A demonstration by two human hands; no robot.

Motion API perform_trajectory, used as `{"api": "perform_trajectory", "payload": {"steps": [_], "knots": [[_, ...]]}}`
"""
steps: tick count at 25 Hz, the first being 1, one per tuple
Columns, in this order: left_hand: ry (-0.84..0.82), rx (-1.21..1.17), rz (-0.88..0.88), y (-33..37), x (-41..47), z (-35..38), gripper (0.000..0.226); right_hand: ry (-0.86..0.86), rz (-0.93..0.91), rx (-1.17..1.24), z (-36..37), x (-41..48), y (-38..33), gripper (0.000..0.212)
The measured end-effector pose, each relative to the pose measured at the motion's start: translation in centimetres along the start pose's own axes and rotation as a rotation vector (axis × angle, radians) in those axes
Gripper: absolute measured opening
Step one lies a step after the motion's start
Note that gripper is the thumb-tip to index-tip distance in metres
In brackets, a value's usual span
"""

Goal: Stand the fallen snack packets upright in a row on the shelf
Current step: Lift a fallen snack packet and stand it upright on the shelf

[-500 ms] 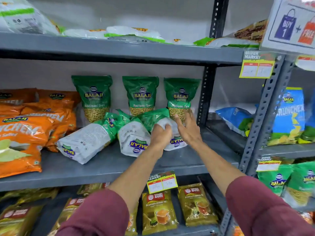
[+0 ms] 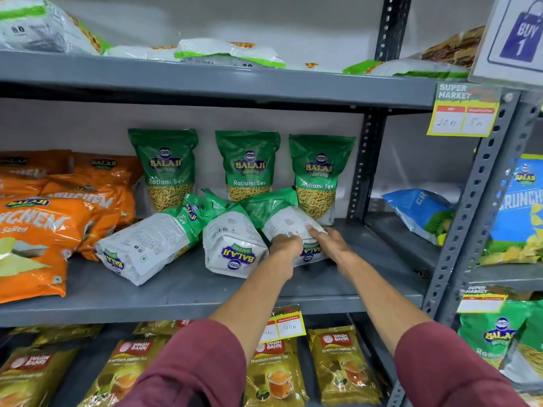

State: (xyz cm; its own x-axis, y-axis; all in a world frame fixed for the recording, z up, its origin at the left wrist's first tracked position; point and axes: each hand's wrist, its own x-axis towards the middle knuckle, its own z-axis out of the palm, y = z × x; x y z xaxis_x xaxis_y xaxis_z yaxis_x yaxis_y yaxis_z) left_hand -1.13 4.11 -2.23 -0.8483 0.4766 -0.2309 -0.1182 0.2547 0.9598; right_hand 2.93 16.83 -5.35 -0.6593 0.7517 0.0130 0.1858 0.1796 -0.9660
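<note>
Three green Balaji Ratlami Sev packets stand upright at the back of the grey shelf (image 2: 182, 292): left (image 2: 166, 168), middle (image 2: 249, 165), right (image 2: 318, 174). In front of them three more lie fallen, white backs up: left fallen packet (image 2: 147, 245), middle fallen packet (image 2: 232, 245), right fallen packet (image 2: 286, 218). My left hand (image 2: 286, 245) grips the lower left edge of the right fallen packet. My right hand (image 2: 330, 242) presses on its lower right side, fingers spread over it.
Orange Crunchem bags (image 2: 38, 227) pile up at the shelf's left. A perforated upright post (image 2: 367, 160) bounds the right side. Blue Crunchex bags (image 2: 420, 212) lie in the neighbouring bay. Tea packets (image 2: 273, 374) fill the shelf below, white-green bags (image 2: 229, 52) the one above.
Both hands have slid down from the upper part of the right fallen packet to its lower end. The packets lie as before.
</note>
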Motion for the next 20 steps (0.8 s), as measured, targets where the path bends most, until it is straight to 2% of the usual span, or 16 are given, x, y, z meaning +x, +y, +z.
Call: {"api": "perform_trajectory", "payload": {"steps": [3,7,10,14,18,20], "knots": [[0.021,-0.049,0.029,-0.6,0.1,0.9,0.05,-0.024,-0.021,0.034,-0.8,-0.4,0.3,0.04],[0.052,-0.036,0.109,-2.0,0.3,1.1,0.05,0.018,-0.105,0.082,-1.5,-1.0,1.7,0.048],[0.044,-0.01,0.244,-3.2,0.9,0.8,0.056,0.093,-0.147,0.047,-1.8,-1.6,3.1,0.054],[0.0,0.078,0.401,-4.4,2.0,0.4,0.069,0.204,-0.222,-0.034,-2.1,-2.6,4.1,0.071],[0.041,0.08,0.467,-4.8,2.3,0.9,0.077,0.233,-0.269,-0.022,-2.2,-2.8,4.1,0.095],[0.102,0.16,0.542,-5.2,2.2,0.8,0.075,0.232,-0.271,-0.035,-2.2,-2.8,4.1,0.105]]}}
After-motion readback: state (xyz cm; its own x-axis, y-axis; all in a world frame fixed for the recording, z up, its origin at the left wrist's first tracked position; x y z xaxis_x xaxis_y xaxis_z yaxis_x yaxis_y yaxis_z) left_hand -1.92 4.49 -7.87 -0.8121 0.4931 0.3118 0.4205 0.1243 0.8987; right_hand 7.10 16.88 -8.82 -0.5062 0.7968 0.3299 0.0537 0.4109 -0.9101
